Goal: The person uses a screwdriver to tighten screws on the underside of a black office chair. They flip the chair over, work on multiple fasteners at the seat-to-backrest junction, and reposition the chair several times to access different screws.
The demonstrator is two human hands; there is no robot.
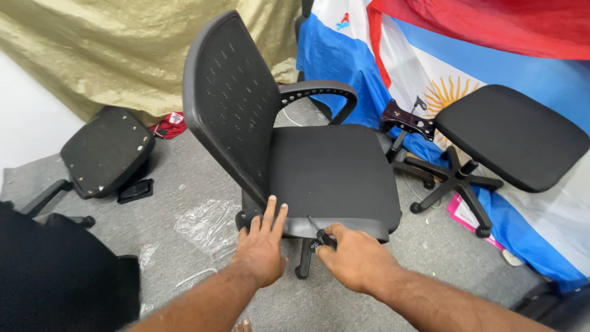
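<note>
Hands, two: left hand [261, 246] on one office chair [332, 169], right hand [356, 258] gripping one screwdriver [321, 235].

The scene is lit evenly and brightly by soft, diffuse light from above. Only faint shadows are cast on the grey floor [184, 178] beneath the office chair [332, 166]. A mild sheen is seen on the gold cloth [110, 49] at 11 o'clock and on the crumpled plastic film [206, 224]. Focus is held sharp throughout. Wide-angle stretching is noticed at the edges, and detail is lost in the dark mass at 8 o'clock.
</note>
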